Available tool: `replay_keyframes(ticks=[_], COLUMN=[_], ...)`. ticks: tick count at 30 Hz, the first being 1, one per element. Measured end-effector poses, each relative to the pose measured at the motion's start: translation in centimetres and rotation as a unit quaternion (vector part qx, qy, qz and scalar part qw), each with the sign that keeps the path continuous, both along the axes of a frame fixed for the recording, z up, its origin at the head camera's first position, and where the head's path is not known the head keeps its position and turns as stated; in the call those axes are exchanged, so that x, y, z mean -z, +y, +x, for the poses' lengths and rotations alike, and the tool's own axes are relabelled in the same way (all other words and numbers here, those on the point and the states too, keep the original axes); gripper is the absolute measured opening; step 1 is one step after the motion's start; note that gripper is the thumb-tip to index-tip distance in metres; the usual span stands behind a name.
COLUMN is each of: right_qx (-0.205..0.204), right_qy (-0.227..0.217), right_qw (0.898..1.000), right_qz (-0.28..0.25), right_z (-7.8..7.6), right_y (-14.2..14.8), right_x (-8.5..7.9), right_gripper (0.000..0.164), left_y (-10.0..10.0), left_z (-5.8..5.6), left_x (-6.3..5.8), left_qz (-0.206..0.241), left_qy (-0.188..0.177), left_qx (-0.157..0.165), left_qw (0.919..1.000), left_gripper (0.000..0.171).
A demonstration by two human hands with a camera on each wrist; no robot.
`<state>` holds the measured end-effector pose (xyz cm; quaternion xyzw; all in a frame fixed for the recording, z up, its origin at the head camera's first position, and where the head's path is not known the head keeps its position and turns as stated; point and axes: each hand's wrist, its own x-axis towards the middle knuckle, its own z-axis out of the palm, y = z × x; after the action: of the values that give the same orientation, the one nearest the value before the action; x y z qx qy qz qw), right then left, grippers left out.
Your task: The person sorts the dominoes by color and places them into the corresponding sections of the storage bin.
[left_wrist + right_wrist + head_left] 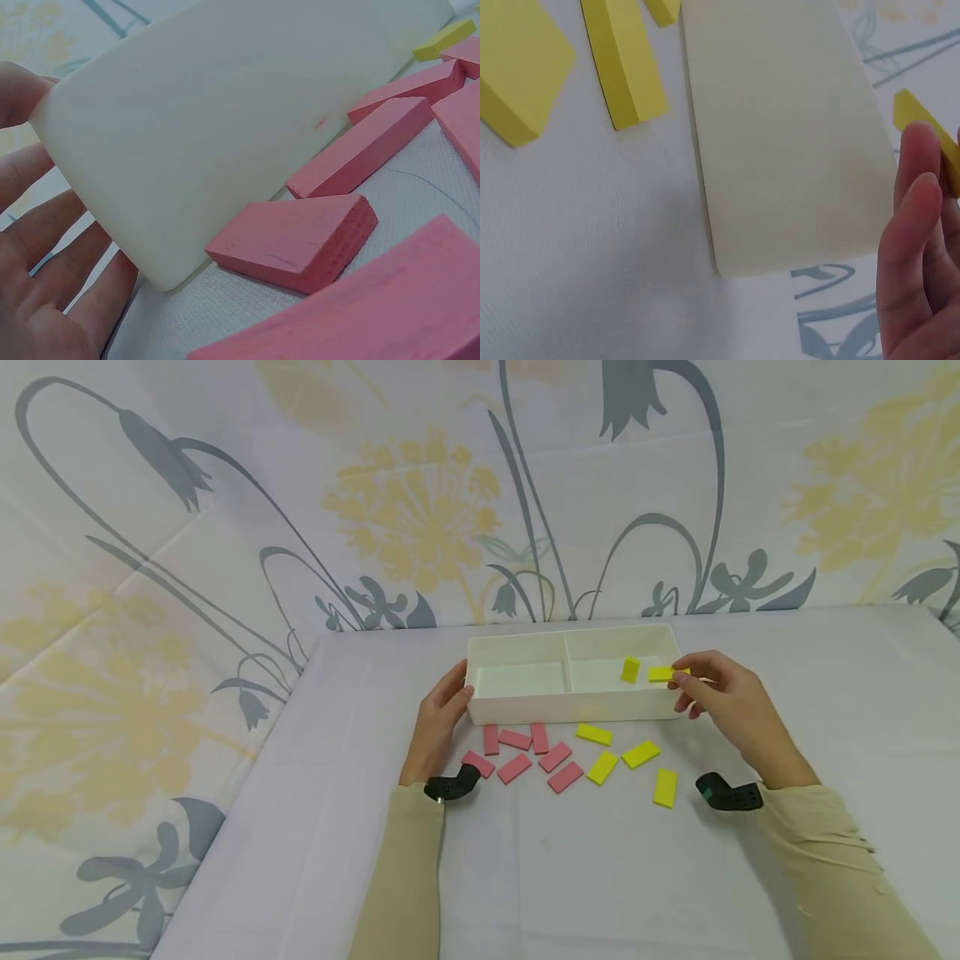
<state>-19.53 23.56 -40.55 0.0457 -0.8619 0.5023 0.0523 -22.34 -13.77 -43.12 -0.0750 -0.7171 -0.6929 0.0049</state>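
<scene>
A two-compartment white box (570,706) stands on the table. My left hand (438,718) rests against its left end, fingers fairly straight along the side and thumb at the front corner; the left wrist view shows these fingers (71,262) spread beside the box wall (187,142). Thumb and fingertips of my right hand (716,693) pinch a yellow block (660,674) at the right compartment, near the box's right end. That block (911,112) shows partly behind the fingers in the right wrist view. Another yellow block (631,670) is inside the right compartment.
Several pink blocks (514,768) lie on the table before the box's left half. Several yellow blocks (602,768) lie in front of its right half. A floral cloth (420,510) hangs behind the table. Each wrist carries a black device (727,793).
</scene>
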Motion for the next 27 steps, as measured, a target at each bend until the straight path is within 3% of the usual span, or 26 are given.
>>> replay_keyframes(ticks=[3,9,15,19,22,27], right_qx=[0.023,0.028,0.042,0.033,0.022,-0.007], right_qy=[0.009,-0.007,-0.006,-0.005,-0.002,-0.020], right_qw=[1.000,0.999,0.996,0.996,0.997,0.999], right_qz=[-0.004,0.031,0.075,0.083,0.075,0.050], right_z=[-1.2,0.1,-2.6,-3.3,-2.7,-0.2], right_y=[0.5,-1.2,0.6,1.2,0.8,-0.9], right_x=[1.9,-0.2,4.3,5.5,4.6,0.5], right_gripper=[0.046,0.045,0.051,0.051,0.049,0.045], left_y=[0.0,0.0,-0.1,-0.1,-0.1,-0.1], left_z=[0.0,0.0,-0.2,-0.2,-0.2,-0.1], left_x=[-0.1,0.0,0.1,0.2,0.2,0.2], left_qz=[0.005,0.004,0.008,0.014,0.013,0.008], left_qy=[0.000,-0.001,0.000,0.004,0.005,0.008], left_qx=[0.002,0.002,0.008,0.013,0.012,0.008], left_qw=[1.0000,1.0000,0.9999,0.9998,0.9998,0.9999], left_gripper=[0.045,0.045,0.046,0.048,0.048,0.046])
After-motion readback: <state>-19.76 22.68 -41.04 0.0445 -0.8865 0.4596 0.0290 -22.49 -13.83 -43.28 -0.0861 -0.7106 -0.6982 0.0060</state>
